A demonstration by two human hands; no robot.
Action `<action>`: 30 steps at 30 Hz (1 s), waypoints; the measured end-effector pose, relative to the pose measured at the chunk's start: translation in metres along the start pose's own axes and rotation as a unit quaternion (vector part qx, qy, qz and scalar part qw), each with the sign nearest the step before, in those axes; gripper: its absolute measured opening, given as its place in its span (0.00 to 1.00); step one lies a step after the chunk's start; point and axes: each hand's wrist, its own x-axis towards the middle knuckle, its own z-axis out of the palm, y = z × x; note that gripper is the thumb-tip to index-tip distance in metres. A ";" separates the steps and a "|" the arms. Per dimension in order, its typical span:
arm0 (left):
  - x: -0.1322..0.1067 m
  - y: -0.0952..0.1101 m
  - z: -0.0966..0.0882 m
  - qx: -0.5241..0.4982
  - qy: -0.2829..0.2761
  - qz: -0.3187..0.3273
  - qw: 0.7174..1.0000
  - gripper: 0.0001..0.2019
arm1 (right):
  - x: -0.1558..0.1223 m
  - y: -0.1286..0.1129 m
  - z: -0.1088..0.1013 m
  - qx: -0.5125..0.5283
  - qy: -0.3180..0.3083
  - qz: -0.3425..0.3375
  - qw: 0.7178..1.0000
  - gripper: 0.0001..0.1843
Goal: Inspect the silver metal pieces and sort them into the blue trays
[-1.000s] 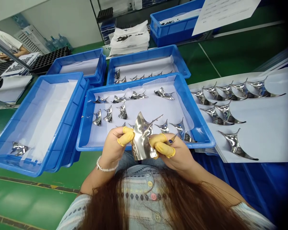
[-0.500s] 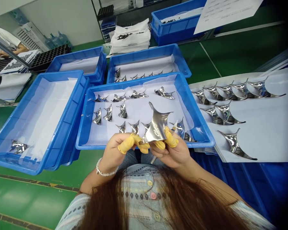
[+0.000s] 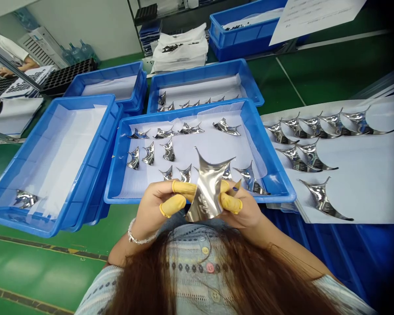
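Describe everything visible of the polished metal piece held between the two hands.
The polished metal piece is a thin, curved sheet with a mirror-like silver finish, its edges sweeping inward to sharp points. A dark squiggle near its lower end may be a mark or a reflection. It stands upright, pinched between the yellow finger cots of the left hand and right hand, over a blue tray.

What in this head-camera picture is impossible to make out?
Head view only:
- Marking on the shiny curved metal piece: too small, glare-blurred to read.
- Small pointed item beside the right hand: mostly hidden by yellow-capped fingers.
- White printed sheet: cut off by the top edge, text too small.
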 end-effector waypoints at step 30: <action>0.008 -0.018 -0.092 0.743 -0.002 -0.248 0.621 0.10 | 0.017 -0.007 -0.026 -0.334 0.112 0.026 0.936 0.17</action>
